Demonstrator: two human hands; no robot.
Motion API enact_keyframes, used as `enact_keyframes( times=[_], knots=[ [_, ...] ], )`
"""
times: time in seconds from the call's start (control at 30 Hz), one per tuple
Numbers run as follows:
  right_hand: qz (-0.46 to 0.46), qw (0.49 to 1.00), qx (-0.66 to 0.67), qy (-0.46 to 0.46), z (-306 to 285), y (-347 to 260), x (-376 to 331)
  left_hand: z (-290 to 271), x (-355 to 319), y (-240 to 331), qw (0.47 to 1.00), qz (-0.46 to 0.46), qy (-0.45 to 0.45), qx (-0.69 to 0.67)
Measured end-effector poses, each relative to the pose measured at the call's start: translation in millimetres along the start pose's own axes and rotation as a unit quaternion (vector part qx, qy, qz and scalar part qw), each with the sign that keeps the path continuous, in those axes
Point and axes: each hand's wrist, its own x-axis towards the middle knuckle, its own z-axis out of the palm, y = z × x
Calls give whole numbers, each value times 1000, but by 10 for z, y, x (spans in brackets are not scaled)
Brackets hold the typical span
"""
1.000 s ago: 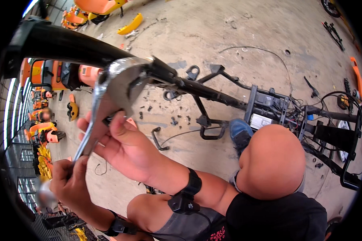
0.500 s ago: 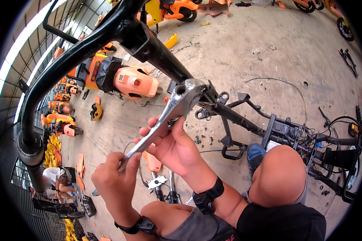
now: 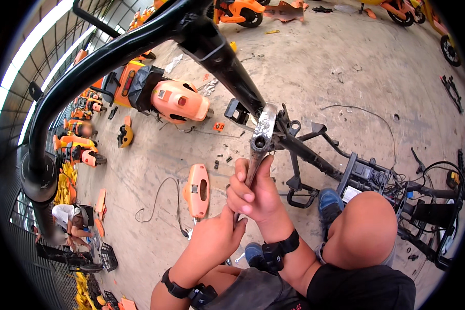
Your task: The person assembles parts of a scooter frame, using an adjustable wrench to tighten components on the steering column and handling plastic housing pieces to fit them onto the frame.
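A large metal wrench [image 3: 261, 142] sits with its head on a fitting of the stripped black scooter frame [image 3: 232, 67] at centre, the fastener apparently not yet off. Both hands grip its handle: right hand [image 3: 253, 194] clamped high, left hand [image 3: 212, 240] closed lower, nearer the person.

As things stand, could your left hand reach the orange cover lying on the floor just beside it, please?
Probably yes, if it let go first. The left hand is wrapped round the lower end of the wrench, below the right hand. The orange cover appears close to its left, and nothing visible lies between them.
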Motion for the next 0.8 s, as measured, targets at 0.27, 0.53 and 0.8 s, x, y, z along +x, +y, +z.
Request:
enact_keyframes(
  times=[0.27, 0.53, 0.8],
  knots=[
    [30, 980, -195, 12, -342, -95, -154, 174, 202, -179, 997, 25, -62, -44],
    [124, 897, -424, 18, -406, -58, -203, -2, 124, -243, 992, -17, -62, -109],
    [43, 899, -427, 86, -225, -33, -207, -107, 59, -382, 968, -8, 125, -219]
  ],
)
